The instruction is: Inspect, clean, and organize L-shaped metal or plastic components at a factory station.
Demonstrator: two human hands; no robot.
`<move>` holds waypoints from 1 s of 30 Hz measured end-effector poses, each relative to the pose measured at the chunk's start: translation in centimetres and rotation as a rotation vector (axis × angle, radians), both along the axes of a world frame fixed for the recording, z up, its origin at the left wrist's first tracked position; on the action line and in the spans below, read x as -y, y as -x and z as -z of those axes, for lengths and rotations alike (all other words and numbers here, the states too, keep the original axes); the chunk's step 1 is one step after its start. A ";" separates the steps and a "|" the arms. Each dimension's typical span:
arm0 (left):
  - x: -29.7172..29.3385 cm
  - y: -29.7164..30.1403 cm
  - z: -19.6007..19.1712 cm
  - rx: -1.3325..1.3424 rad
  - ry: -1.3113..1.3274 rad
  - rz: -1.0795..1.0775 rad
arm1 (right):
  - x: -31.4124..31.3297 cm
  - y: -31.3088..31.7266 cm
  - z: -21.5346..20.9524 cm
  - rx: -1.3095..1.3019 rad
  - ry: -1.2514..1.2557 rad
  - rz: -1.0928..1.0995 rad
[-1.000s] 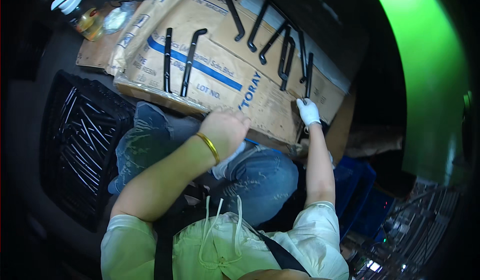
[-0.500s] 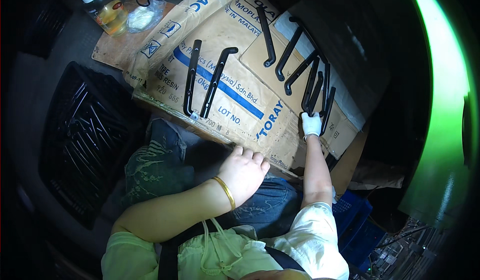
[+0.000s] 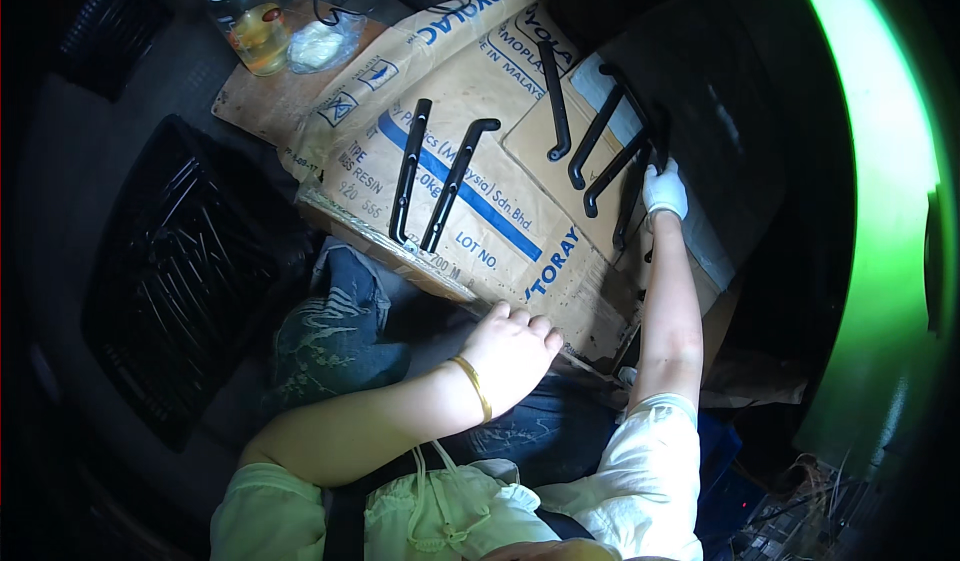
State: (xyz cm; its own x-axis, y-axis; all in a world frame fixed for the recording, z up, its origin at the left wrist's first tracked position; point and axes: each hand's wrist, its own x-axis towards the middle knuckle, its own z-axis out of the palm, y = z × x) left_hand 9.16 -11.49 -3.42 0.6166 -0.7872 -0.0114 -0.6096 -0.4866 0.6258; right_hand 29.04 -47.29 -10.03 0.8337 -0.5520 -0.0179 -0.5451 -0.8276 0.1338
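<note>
My right hand (image 3: pixel 665 193), in a white glove, reaches to the far right of the cardboard. Its fingers close around the lower part of a black bent handle (image 3: pixel 659 139); the fingertips are partly hidden. Another black handle (image 3: pixel 630 206) lies just left of the glove, with several more, such as one black bent tube (image 3: pixel 596 141), spread on the cardboard (image 3: pixel 470 196). Two black handles (image 3: pixel 458 186) lie apart on the left. My bare left hand (image 3: pixel 510 356) is curled at the cardboard's near edge, knuckles up; its fingertips and anything under them are hidden.
A black basket (image 3: pixel 165 291) with long thin dark pieces stands at the left. Beyond the cardboard, a bottle (image 3: pixel 258 36) and a plastic bag with white contents (image 3: pixel 318 46) sit on a brown board (image 3: pixel 240 106). A green curved panel (image 3: pixel 885 211) rises at the right.
My right hand has moved farther away and right, from the near ends of the clustered handles, and the handles there have shifted. My left hand stays at the edge. The whole view has shifted slightly.
</note>
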 end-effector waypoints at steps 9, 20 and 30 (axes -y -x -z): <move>0.0 -0.2 0.0 0.033 -0.027 -0.012 | -5.4 6.1 -1.5 -0.185 0.010 -0.172; -0.6 0.4 0.2 0.093 0.046 -0.011 | -9.6 19.9 -3.0 0.037 -0.475 -0.421; -0.5 -0.2 0.4 0.058 -0.008 0.024 | 9.9 18.4 1.4 -0.006 -0.160 0.354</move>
